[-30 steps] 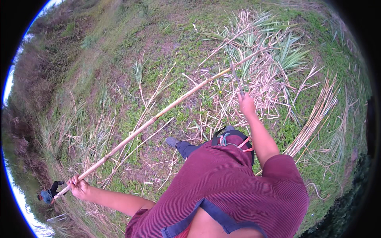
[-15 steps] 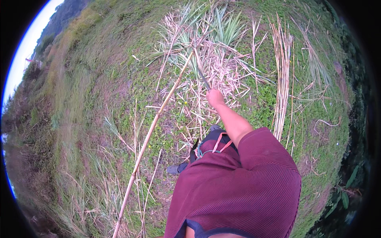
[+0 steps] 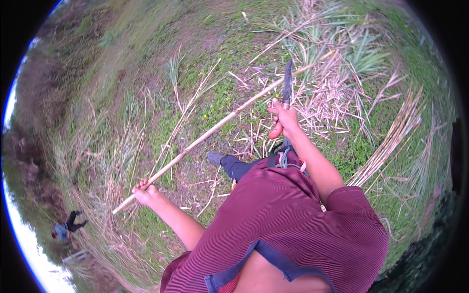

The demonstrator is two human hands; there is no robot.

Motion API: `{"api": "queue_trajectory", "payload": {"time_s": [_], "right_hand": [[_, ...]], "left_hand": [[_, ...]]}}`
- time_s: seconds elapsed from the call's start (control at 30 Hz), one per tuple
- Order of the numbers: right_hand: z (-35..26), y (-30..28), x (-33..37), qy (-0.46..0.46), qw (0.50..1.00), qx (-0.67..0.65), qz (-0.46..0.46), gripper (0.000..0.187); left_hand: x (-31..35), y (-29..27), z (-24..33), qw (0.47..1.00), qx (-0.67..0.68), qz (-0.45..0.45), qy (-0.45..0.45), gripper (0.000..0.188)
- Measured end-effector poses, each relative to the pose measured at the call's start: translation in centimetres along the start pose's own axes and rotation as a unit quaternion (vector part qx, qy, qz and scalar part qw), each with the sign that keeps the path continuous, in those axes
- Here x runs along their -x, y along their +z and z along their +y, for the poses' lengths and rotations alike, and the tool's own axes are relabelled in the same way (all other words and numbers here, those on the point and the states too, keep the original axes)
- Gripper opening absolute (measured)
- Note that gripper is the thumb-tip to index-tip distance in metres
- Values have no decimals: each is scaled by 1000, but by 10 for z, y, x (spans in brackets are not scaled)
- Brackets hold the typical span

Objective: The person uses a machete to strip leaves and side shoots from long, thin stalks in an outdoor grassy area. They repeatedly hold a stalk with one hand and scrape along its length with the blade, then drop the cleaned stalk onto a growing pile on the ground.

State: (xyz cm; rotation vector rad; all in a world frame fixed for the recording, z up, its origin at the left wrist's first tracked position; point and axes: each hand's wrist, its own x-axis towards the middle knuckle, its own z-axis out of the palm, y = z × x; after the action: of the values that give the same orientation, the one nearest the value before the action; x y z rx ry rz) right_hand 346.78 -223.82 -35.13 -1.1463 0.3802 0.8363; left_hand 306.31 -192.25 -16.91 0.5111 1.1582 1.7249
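The left hand, at 8 o'clock from the centre of the view, is closed around a long pale cane a little way in from the cane's near end. The cane runs slantwise from 8 o'clock, past the centre, up to between 1 and 2 o'clock, with darker joint rings along its length. At 2 o'clock the right hand grasps the handle of a knife, some of its fingers looking loosely spread; the dark blade points toward 12 o'clock and crosses the cane in view, though whether the two touch cannot be told. Further out at 2 o'clock, strips of dry husk lie scattered on the grass, with long green leaves among and beyond them. A bundle of thin canes lies at 3 o'clock, its lower part reaching behind the sleeve of the maroon shirt that fills 5 to 6 o'clock. A dark shoe shows just beside the centre, toward 8 o'clock. Well apart at 8 o'clock, near the rim, another person in a blue top and dark trousers appears small.
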Motion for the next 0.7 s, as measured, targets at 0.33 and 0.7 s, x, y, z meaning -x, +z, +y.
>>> {"api": "queue_trajectory", "payload": {"time_s": [0.33,0.7], "right_hand": [[19,62,3,-40,999,-21,-14,24],[-17,116,101,-88,992,-43,-77,28]], "left_hand": [[57,-70,10,998,-5,62,-8,25],[57,-57,67,427,-708,195,528,46]]}}
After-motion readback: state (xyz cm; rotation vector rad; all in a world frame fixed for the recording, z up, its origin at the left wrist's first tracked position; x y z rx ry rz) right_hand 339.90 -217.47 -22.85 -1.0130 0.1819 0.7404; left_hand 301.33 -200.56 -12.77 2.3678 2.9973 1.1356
